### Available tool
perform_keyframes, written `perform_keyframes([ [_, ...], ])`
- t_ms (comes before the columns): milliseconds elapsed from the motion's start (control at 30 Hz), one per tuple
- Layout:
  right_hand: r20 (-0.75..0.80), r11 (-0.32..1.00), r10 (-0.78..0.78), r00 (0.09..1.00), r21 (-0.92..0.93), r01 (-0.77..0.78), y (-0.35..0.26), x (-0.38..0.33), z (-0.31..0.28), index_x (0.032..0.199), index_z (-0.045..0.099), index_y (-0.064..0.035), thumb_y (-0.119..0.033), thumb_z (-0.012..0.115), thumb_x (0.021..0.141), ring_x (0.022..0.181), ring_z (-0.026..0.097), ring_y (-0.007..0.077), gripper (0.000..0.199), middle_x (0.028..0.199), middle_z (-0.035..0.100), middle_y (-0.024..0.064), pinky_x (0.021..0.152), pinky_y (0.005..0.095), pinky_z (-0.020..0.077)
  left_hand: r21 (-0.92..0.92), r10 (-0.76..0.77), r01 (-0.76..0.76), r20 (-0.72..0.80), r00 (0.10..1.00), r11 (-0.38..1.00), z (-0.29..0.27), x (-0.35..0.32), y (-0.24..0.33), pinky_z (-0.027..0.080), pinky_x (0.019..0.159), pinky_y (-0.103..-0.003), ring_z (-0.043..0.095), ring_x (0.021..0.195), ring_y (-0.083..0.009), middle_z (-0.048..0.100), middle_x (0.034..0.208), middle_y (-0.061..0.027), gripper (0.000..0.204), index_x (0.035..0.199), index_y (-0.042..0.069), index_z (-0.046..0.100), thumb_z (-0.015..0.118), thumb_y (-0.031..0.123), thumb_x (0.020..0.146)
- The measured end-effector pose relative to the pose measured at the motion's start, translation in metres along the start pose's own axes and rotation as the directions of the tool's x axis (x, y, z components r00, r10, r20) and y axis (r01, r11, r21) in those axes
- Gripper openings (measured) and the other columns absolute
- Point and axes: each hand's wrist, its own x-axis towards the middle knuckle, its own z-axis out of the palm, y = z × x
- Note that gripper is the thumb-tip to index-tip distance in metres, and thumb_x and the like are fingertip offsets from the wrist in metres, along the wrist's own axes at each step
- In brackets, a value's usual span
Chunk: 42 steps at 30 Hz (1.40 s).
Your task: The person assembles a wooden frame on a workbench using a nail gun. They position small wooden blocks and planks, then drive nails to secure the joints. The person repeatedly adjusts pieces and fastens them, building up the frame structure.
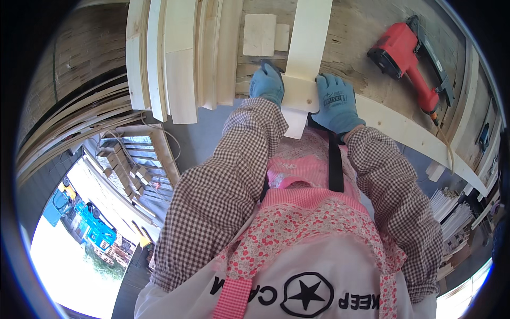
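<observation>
Both my hands wear blue gloves and grip a short pale wooden board (300, 92) from its two ends. This board lies crosswise over the near end of a long pale plank (308, 40) that runs away from me. My left hand (267, 84) is closed around the left end, its fingertips partly hidden. At the right end, my right hand (336, 103) presses its fingers along the edge, thumb side out of sight. Another pale wood end (294, 123) sticks out below the short board, close to my apron.
Several long boards (180, 58) lie side by side on the left of the wooden workbench (350, 32). Two small wood blocks (259, 35) sit beyond my left hand. A red nail gun (406, 56) with a hose lies at the right, near a long curving board (409, 130).
</observation>
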Motion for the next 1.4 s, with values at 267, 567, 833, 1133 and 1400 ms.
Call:
perform_keyframes([
  [267,-0.113,0.928,-0.095,0.989,0.350,0.129,0.023,-0.006,-0.009,0.121,0.045,-0.0067,-0.042,0.070,0.064,0.111,0.047,0.0294,0.071,0.116,0.049,0.0125,0.093,0.0403,0.0365,-0.037,-0.014,0.014,-0.007,1.000,0.999,0.002,0.002,0.004,0.045,0.083,-0.044,0.059,0.093,-0.0382,0.062,0.098,-0.0245,0.053,0.096,-0.001,0.064,0.034,0.042,0.088],
  [567,-0.552,0.926,0.309,0.775,-0.010,-0.377,0.213,-0.053,-0.024,0.139,0.025,-0.0063,-0.027,0.073,0.067,0.115,0.046,0.0323,0.088,0.128,0.046,0.0156,0.098,0.0408,0.0352,-0.008,-0.003,0.003,0.018,1.000,1.000,-0.007,-0.001,0.007,0.043,0.086,-0.044,0.057,0.098,-0.0391,0.061,0.103,-0.0226,0.050,0.098,0.001,0.064,0.033,0.039,0.088],
  [833,-0.295,0.878,0.477,0.828,0.211,-0.430,0.238,0.012,-0.034,0.142,0.019,-0.0076,-0.035,0.067,0.069,0.115,0.049,0.0380,0.091,0.132,0.044,0.0229,0.095,0.0416,0.0401,0.016,-0.058,0.058,0.033,0.998,0.998,-0.007,-0.003,0.009,0.043,0.088,-0.044,0.057,0.100,-0.0383,0.061,0.105,-0.0218,0.051,0.100,0.001,0.064,0.034,0.040,0.088],
  [1133,-0.145,0.540,0.419,0.896,0.833,-0.118,0.150,-0.083,-0.159,0.096,0.061,-0.0009,-0.010,0.061,0.079,0.066,0.057,0.0120,0.020,0.077,0.062,0.0065,0.058,0.0262,0.0469,-0.040,-0.018,0.025,0.175,0.984,0.999,-0.011,-0.001,0.015,0.044,0.088,-0.044,0.058,0.100,-0.0373,0.061,0.105,-0.0224,0.053,0.100,0.000,0.064,0.032,0.041,0.088],
  [1400,0.417,-0.068,0.266,0.869,0.907,-0.415,0.011,-0.182,-0.122,0.092,0.053,0.0027,-0.018,0.054,0.086,0.066,0.052,0.0183,0.022,0.072,0.053,0.0082,0.062,0.0315,0.0424,-0.086,0.006,0.008,0.159,0.987,0.996,-0.013,0.002,0.006,0.045,0.083,-0.044,0.059,0.096,-0.0375,0.062,0.101,-0.0237,0.052,0.099,0.000,0.064,0.033,0.041,0.088],
])
